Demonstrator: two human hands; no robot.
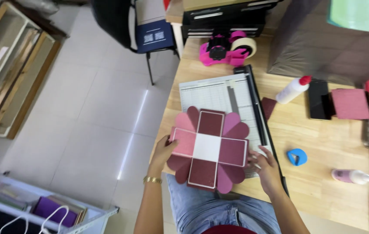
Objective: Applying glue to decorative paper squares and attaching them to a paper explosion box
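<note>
At the near edge of the wooden table (323, 143), I have both hands on a flat, unfolded paper box (208, 148), a cross of dark red and pink panels with heart-shaped flaps between the arms and a white square in the middle. It lies partly on the paper trimmer (219, 93) and overhangs the table's near edge above my denim lap. My left hand (162, 151) grips the pink left panel, thumb on top and the other fingers hidden under the card. My right hand (264, 164) rests at the right panel's lower corner, fingers spread flat; I cannot tell whether any curl under the card.

To the left, the table ends and open tiled floor (93, 112) gives wide room. To the right lies bare wood, with a blue corner punch (297, 157) near my right hand and a small pink-and-white bottle (352, 176) further out. Behind the trimmer sit a pink tape dispenser (227, 48), a white glue bottle with a red cap (294, 89), a dark phone (318, 99) and a pink card square (350, 104). The trimmer's lower part is covered by the box, and things at the right edge are cut off
</note>
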